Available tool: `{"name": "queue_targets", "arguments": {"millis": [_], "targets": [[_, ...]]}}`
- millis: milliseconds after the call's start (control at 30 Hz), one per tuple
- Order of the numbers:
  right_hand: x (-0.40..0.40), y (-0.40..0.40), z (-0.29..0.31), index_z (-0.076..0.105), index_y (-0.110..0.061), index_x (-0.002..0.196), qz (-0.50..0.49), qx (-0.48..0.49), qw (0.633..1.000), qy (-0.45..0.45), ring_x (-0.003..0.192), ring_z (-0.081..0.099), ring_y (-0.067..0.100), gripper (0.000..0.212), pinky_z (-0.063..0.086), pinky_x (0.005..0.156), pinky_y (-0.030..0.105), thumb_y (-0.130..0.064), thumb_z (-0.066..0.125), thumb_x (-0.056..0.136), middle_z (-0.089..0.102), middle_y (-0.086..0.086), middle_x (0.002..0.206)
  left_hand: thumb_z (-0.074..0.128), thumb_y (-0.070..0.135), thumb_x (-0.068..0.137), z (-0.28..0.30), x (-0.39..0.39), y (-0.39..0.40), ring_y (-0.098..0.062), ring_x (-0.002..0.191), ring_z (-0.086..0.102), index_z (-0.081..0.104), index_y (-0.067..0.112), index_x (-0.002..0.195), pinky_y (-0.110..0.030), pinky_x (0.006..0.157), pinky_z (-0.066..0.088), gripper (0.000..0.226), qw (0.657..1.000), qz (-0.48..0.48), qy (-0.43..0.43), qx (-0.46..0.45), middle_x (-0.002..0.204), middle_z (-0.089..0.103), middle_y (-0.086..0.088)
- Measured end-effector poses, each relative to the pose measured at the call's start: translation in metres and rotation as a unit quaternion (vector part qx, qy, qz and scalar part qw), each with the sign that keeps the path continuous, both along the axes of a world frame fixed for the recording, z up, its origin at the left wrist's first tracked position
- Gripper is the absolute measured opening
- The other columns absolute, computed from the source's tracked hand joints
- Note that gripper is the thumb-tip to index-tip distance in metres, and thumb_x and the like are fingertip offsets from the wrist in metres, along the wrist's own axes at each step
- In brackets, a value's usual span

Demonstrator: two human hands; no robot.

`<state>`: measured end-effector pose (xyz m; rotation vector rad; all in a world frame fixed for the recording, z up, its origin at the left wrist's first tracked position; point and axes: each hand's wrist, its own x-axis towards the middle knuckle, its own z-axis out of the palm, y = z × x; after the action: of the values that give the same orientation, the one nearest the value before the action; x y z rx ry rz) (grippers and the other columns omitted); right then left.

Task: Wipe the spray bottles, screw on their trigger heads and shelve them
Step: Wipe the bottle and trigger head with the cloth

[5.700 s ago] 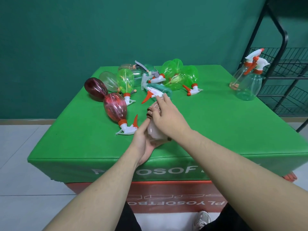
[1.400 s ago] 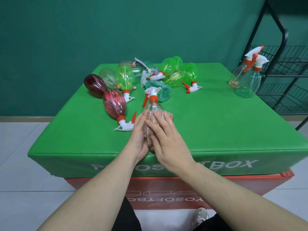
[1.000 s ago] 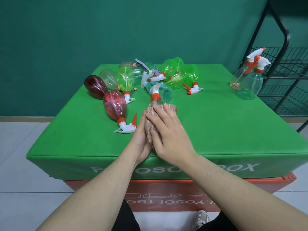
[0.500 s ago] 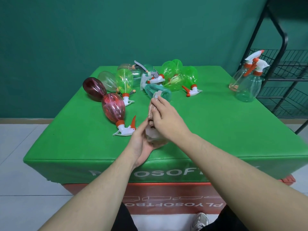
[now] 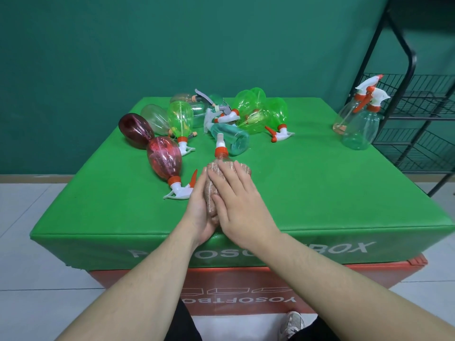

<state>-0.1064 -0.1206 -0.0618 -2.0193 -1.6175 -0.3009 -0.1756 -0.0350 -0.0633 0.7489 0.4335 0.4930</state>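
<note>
On the padded table [image 5: 307, 198] before me, the bottle [image 5: 222, 159] I hold lies at the near edge, its trigger head [image 5: 219, 143] pointing to twelve o'clock. My left hand [image 5: 199, 207] is on its left side, my right hand [image 5: 236, 200] on top, over the cloth [image 5: 216, 175]. A heap of bottles [image 5: 216, 119] lies from ten to twelve o'clock. Two upright bottles [image 5: 357, 124] stand at two o'clock, the shelf rack [image 5: 418, 119] just behind them.

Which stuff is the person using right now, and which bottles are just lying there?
In use:
clear bottle with orange collar
pinkish cloth wrapped round it
left hand holding the bottle
right hand pressing the cloth

Lying about:
red bottle
dark red bottle
green bottles
teal bottle
two clear bottles standing by the rack
</note>
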Motion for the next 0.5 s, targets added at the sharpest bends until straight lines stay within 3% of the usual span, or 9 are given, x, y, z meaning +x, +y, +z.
{"name": "queue_targets", "arguments": {"millis": [133,300,500], "targets": [[0.0,-0.015,-0.015,0.038,-0.011,0.154,0.027,0.022,0.999,-0.007,0.154,0.013,0.034,0.051,0.024,0.121,0.056,-0.022,0.037,0.104,0.026,0.009,0.165,0.051,0.051,0.102,-0.001,0.0,0.001,-0.027,0.121,0.068,0.062,0.008,0.138,-0.034,0.094,0.06,0.057,1.0,0.015,0.015,0.015,0.132,0.069,-0.017],[-0.002,-0.023,-0.02,0.037,-0.016,0.155,0.035,0.034,0.999,0.009,0.156,0.006,0.027,0.052,0.021,0.123,0.052,-0.026,0.04,0.103,0.021,0.004,0.167,0.072,0.054,0.088,-0.004,0.001,0.002,-0.035,0.127,0.063,0.049,0.004,0.15,-0.042,0.098,0.058,0.083,1.0,0.024,0.011,0.006,0.138,0.063,-0.024],[0.004,-0.014,-0.009,0.032,-0.024,0.156,0.023,0.047,0.99,0.13,0.156,0.0,0.017,0.055,0.013,0.127,0.044,-0.039,0.033,0.103,0.014,-0.002,0.168,0.054,0.045,0.099,-0.003,0.0,0.003,-0.032,0.134,0.057,0.06,0.006,0.141,-0.042,0.113,0.047,0.058,0.999,0.008,0.018,0.035,0.139,0.065,-0.018]]}}
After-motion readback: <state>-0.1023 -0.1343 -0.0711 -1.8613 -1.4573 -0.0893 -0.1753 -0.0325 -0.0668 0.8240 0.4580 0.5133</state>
